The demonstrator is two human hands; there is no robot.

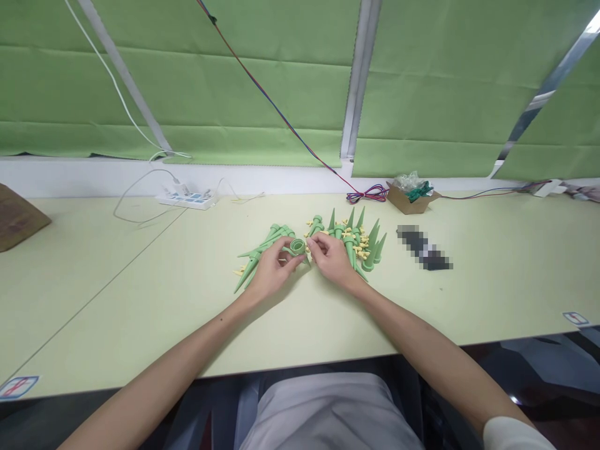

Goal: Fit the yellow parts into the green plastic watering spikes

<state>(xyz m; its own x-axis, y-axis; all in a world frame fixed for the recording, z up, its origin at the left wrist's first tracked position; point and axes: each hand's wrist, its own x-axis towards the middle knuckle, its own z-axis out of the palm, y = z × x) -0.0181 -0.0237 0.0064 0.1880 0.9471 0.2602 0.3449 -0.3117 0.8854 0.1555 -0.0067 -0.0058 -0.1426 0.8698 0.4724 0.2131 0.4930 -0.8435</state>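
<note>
My left hand (274,265) is closed around a green plastic watering spike (297,247), whose round open end faces up towards me. Close on its right, my right hand (332,257) pinches what looks like a small yellow piece at the side of the spike; the fingertips largely hide it. More green spikes (253,259) lie in a loose bunch beside my left hand, a few with yellow bits. Behind and right of my right hand is another group of green spikes (350,240) with yellow valve pieces (362,249), some standing point up, others lying down.
A small cardboard box (410,201) with clear and green plastic stands at the back, beside a coiled red and blue cable (368,195). A blurred dark item (424,248) lies to the right. At the back left sits a white power strip (187,199); a brown object (21,219) is farther left.
</note>
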